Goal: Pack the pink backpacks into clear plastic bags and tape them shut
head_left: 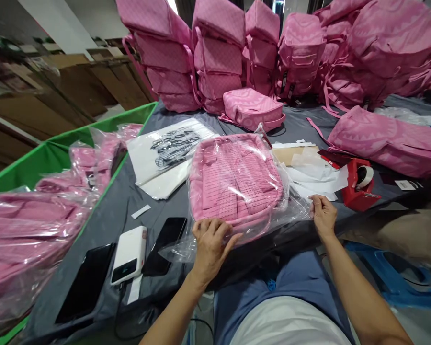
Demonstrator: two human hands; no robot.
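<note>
A pink backpack (233, 179) lies on the table in front of me inside a clear plastic bag (290, 211), straps side up. My left hand (212, 244) rests on the backpack's near edge through the plastic, fingers bent over it and thumb held apart. At the right, my right hand (323, 215) is closed in a pinch on a corner of the plastic bag, pulling it out sideways from the backpack. A loose flap of plastic also spreads to the left of my left hand.
Printed white bags (172, 148) lie behind left. Phones (86, 282) and a white power bank (130, 254) are at near left. A red tape dispenser (359, 184) stands right. Stacked pink bags (219, 52) line the back; a green-sided bin (50, 148) holds wrapped ones.
</note>
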